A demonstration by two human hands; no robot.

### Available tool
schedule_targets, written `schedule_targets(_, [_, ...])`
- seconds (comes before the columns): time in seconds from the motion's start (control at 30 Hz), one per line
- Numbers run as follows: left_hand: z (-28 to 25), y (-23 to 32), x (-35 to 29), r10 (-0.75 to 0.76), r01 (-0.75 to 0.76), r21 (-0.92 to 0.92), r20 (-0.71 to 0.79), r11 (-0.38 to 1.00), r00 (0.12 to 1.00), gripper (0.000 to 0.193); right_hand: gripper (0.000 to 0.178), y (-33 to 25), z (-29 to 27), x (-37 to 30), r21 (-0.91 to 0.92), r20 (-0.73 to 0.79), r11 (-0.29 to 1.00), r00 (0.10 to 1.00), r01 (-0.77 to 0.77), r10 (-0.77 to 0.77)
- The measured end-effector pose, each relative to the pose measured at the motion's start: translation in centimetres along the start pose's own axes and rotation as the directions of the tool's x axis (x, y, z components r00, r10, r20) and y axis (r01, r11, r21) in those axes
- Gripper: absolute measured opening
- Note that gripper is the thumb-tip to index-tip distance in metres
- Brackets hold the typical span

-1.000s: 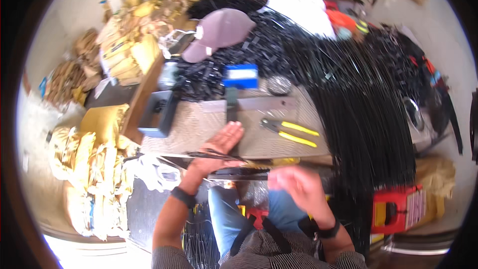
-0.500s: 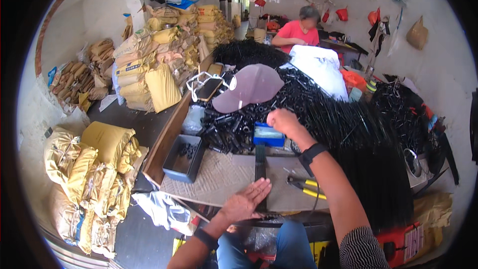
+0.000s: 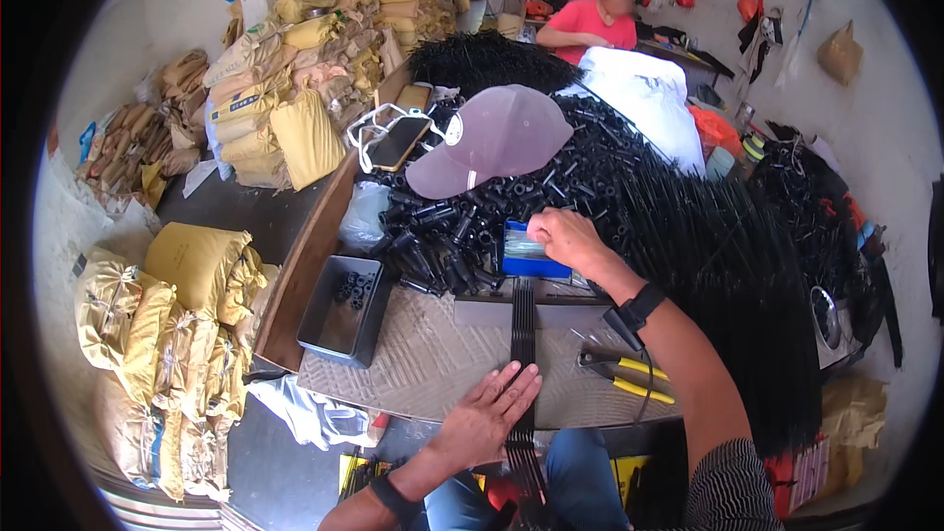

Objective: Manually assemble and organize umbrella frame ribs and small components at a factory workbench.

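My left hand lies with its fingers outstretched on a flat row of thin black rods. The rods run from the table toward my lap. My right hand is closed, its fingertips at the right part of a small blue box holding pale, clear-looking pieces. Whatever those curled fingers hold, if anything, is hidden. A low grey bar lies crosswise at the rods' far end. Yellow-handled pliers rest to the right of the rods.
A dark grey bin with small black parts stands left. Beyond are piled black tubular parts, a cap and a phone. Long black rods heap up at right. A person in a pink shirt sits across the table.
The view has tilted down. My right hand has come lower over the blue box. Beneath my left hand, the rods now reach farther past the table edge toward my lap.
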State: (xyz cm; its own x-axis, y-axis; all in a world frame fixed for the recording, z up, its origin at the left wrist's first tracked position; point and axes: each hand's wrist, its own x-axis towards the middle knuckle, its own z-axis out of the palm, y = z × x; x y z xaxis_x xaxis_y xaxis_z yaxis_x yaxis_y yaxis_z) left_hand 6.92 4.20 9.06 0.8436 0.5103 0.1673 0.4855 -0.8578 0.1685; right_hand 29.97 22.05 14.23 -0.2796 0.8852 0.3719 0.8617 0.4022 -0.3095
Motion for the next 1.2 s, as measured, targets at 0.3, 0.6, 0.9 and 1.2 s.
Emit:
schedule_targets(0.3, [0.2,0.8,-0.1,0.004,-0.004,0.054,0.002,0.999,1.0,0.084,0.006,-1.5,-2.1,-6.3,0.178,0.32,0.979,0.947,-0.095,0.034])
schedule_targets(0.6, [-0.2,1.3,0.2,-0.031,0.028,-0.078,-0.035,0.997,0.999,0.06,0.014,-0.3,-1.5,-8.1,0.12,0.265,0.993,0.964,0.001,-0.033])
schedule_targets(0.9, [0.3,1.0,0.3,-0.005,0.005,0.046,0.002,0.999,1.0,0.068,0.014,-0.6,-0.9,-8.4,0.117,0.18,0.993,0.983,0.013,-0.034])
schedule_targets(1.2, [0.1,0.8,0.3,-0.001,0.0,0.023,0.035,1.0,0.999,0.087,0.006,-1.2,-0.1,-7.3,0.132,0.216,0.991,0.976,-0.018,-0.011])
